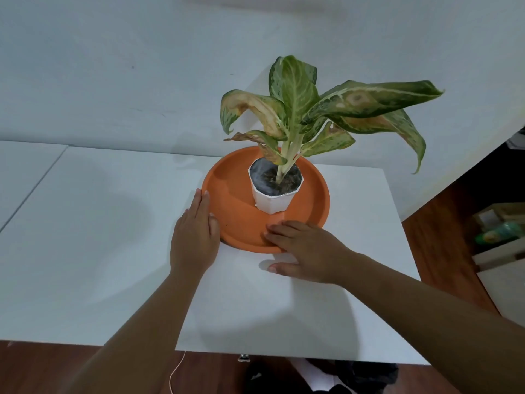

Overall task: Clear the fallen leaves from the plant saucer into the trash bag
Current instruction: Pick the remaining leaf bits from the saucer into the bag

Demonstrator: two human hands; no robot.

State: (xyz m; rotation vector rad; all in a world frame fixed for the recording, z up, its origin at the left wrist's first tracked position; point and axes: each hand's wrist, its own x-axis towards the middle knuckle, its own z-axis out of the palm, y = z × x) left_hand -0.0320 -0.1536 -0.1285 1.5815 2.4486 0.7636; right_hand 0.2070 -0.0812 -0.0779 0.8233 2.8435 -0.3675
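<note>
Flanking the saucer (pixel 235 220) rim, left hand (pixel 194 237) and right hand (pixel 306 251) rest flat, grip apart.

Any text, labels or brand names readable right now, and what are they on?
No readable text anywhere.
White plant pot: no label showing.
Orange saucer: plain.
Green-labelled bottle at the right edge: print too blurred to read.

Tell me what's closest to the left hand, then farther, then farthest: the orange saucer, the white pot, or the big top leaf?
1. Orange saucer: its rim touches the left hand.
2. White pot: inside the saucer, to the right.
3. Big top leaf: high up, near the wall.
</note>
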